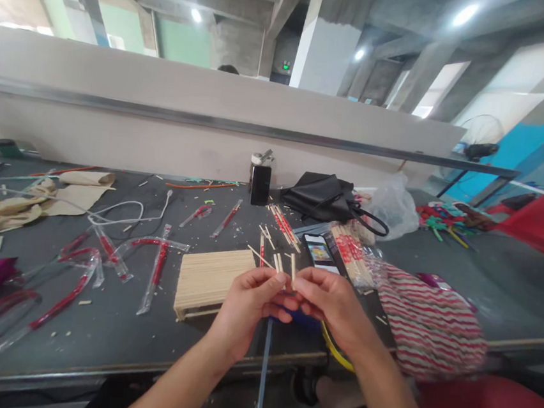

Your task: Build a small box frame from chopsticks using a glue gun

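Low over the table's front edge, my two hands meet at the fingertips. Between thumb and fingers, my left hand (258,292) pinches a few short wooden sticks (277,262), pointing up. My right hand (325,296) is closed on another short wooden stick (293,265), also upright. Beside my left hand lies a rectangular structure of pale wooden sticks (212,275) laid side by side. Just beyond my fingers are loose chopsticks with red printed wrapping (285,226). The lower ends of the held sticks are hidden by my fingers.
Torn red-and-clear wrappers (159,267) and small stick scraps litter the left side. A lit phone (320,253), packed chopsticks (351,253) and a striped cloth (429,322) lie right. Behind are a black bag (321,196), an upright dark phone (261,185) and a white cable (118,205).
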`<state>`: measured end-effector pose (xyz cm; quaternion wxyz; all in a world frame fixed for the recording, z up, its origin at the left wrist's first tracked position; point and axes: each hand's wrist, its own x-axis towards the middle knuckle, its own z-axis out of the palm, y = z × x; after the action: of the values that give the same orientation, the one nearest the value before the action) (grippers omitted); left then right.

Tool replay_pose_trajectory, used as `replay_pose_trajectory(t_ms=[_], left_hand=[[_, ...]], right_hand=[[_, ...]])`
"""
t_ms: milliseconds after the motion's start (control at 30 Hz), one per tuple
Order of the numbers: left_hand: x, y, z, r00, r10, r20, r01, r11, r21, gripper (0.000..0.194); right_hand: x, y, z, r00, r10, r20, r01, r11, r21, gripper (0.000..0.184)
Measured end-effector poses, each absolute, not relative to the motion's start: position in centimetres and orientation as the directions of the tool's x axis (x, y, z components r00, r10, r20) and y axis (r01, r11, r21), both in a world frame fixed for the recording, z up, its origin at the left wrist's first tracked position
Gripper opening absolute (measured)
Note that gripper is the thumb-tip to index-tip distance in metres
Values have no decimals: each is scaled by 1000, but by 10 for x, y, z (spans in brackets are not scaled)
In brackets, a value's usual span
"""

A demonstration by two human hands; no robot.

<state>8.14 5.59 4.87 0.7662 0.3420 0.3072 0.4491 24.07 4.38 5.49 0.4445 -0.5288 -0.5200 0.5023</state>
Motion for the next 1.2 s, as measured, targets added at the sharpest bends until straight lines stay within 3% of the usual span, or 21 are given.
replay_pose_trajectory(t_ms=[233, 600, 700, 933, 1200], left_hand=[[95, 53, 36, 421, 888, -185, -473, 389, 791, 25], [101, 48, 40, 409, 902, -141, -403, 316, 859, 20], [101, 46, 42, 406, 903, -139, -350, 294, 889, 22], [104, 41, 37, 568, 805, -170, -279, 382, 881, 24], [104, 39, 33, 609, 764, -213, -313, 478, 820, 22]], right_hand=[[243, 33, 46, 7, 998, 69, 337, 63, -939, 20], [253, 24, 45, -12, 984, 178, 487, 161, -859, 25], [258, 23, 41, -2, 986, 164, 422, 149, -894, 25], [262, 25, 31, 57, 998, 13, 34, 11, -999, 31], [263, 28, 29, 44, 998, -37, 1, -37, -999, 30]])
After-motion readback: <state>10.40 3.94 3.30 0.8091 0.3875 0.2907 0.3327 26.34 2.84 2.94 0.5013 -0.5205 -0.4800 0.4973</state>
